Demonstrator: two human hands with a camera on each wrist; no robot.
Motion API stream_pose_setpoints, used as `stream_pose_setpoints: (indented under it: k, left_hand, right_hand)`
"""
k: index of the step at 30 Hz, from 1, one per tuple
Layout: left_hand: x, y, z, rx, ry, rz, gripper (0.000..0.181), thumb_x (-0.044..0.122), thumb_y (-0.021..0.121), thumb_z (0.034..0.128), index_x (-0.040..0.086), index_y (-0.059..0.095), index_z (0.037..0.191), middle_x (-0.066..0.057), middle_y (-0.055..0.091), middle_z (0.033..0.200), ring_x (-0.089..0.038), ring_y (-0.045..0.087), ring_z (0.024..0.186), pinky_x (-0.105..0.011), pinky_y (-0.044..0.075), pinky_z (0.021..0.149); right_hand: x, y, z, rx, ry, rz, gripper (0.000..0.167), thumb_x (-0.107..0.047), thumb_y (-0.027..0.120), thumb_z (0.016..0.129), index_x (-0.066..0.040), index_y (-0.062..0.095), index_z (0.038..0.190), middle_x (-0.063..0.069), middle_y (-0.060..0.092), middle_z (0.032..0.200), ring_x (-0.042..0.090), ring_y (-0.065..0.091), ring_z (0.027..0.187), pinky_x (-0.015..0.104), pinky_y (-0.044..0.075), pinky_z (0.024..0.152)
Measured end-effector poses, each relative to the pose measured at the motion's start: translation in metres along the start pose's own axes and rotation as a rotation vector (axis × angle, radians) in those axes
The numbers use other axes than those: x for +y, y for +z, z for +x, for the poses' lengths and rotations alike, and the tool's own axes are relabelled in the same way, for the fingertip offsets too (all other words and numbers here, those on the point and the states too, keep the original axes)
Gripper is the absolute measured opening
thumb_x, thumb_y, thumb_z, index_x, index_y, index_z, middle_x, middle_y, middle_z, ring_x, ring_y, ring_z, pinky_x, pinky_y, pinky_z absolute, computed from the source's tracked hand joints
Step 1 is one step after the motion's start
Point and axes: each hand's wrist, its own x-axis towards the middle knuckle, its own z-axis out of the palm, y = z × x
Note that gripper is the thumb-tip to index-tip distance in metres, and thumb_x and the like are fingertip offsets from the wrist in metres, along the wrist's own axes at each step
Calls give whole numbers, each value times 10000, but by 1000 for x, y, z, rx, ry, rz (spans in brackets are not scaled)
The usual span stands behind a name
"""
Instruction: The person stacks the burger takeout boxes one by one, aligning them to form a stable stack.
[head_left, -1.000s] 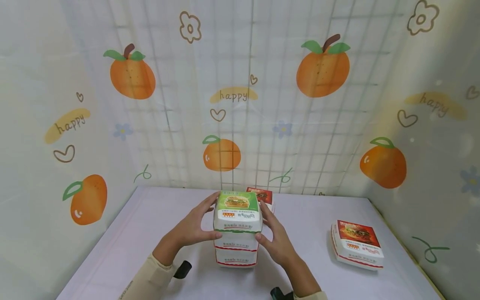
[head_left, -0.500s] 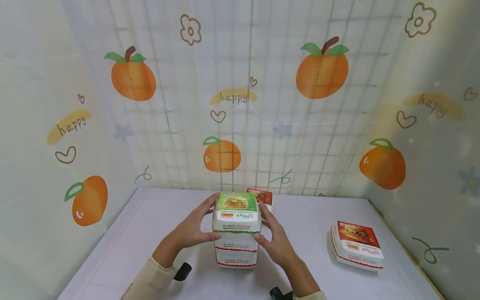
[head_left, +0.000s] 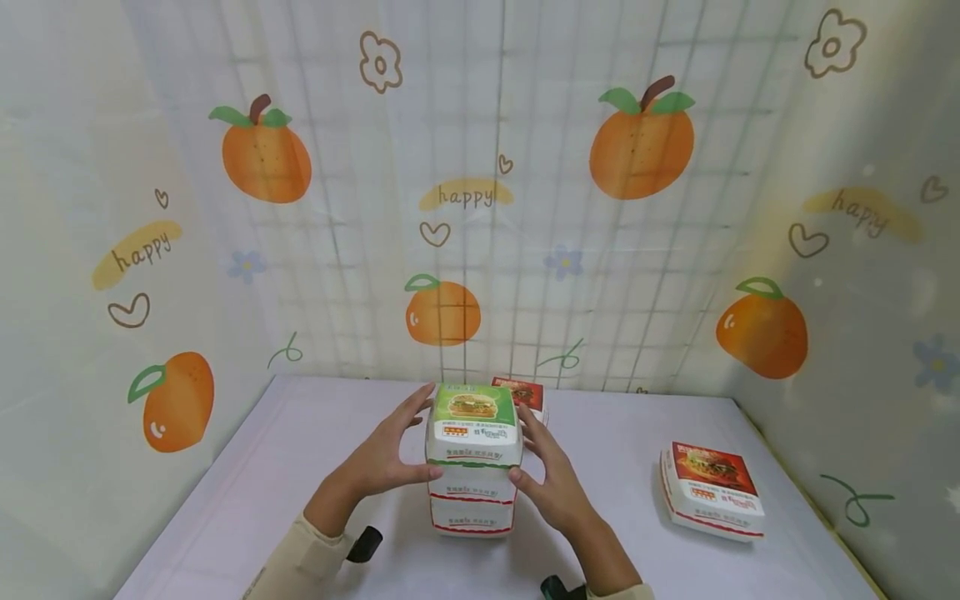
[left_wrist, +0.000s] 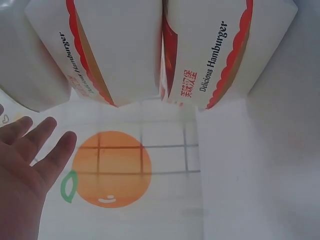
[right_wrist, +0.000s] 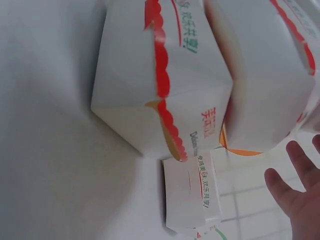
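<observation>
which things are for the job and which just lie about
Likely the job:
green-topped box, on top
middle box
bottom box
left hand and right hand, flanking the stack

Seemingly lying about:
rear red-topped box
rightmost red-topped box

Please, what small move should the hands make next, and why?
I would probably ease the left hand and right hand outward: they look relaxed beside the green box, which appears to sit roughly squarely on the lower boxes, so it likely needs no holding.

Head view above, wrist views beside stack [head_left: 474,461]
</observation>
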Motion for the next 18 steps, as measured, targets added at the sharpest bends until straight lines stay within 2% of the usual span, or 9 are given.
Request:
stream_pose_setpoints:
  k: [3, 7, 10, 13, 15, 18]
  left_hand:
    - [0, 0, 0, 5, 5, -7, 1063, 516, 787, 740, 318, 145, 1565, 85, 227, 1574, -281, 335, 1385, -527, 357, 1044]
    - [0, 0, 2, 15, 49, -3, 1051, 486, 794, 745, 337, 145, 1559, 56, 220, 1586, -208, 287, 1408, -509, 344, 1063]
    - [0, 1, 4, 20, 75, 22, 1049, 491, 788, 752, 316, 146, 1563, 48, 188, 1601, -148, 226, 1428, -482, 336, 1076]
    - [1, 2, 4, 24, 74, 36, 1056, 500, 781, 752, 271, 154, 1570, 49, 171, 1606, -131, 188, 1439, -487, 321, 1083]
    - [3, 3, 3, 35, 73, 35, 1046, 506, 769, 757, 254, 163, 1572, 54, 163, 1608, -140, 167, 1447, -528, 292, 1087]
    - [6, 5, 3, 61, 91, 26, 999, 505, 732, 781, 277, 164, 1571, 78, 140, 1610, -168, 139, 1457, -604, 240, 1079]
  right_hand:
    - [2, 0, 0, -3, -6, 0, 795, -507, 601, 899, -303, 207, 1559, 5, 294, 1563, 334, 378, 1351, 617, 358, 1005]
    - [5, -1, 1, 7, -35, -10, 768, -520, 566, 923, -285, 208, 1559, 35, 296, 1562, 325, 389, 1344, 618, 360, 1002]
    - [7, -3, 2, 16, -75, -15, 698, -511, 476, 976, -243, 208, 1562, 82, 306, 1555, 338, 404, 1331, 633, 361, 991]
    - [11, -6, 0, 31, -107, -31, 621, -489, 351, 1029, -200, 216, 1561, 97, 325, 1542, 367, 428, 1305, 647, 369, 970]
    - [15, -8, -2, 55, -98, -58, 574, -453, 299, 1049, -197, 230, 1559, 93, 343, 1532, 372, 444, 1290, 644, 382, 958]
    - [23, -11, -6, 122, -28, -105, 505, -342, 346, 1058, -212, 288, 1542, 81, 402, 1500, 354, 470, 1272, 630, 406, 940]
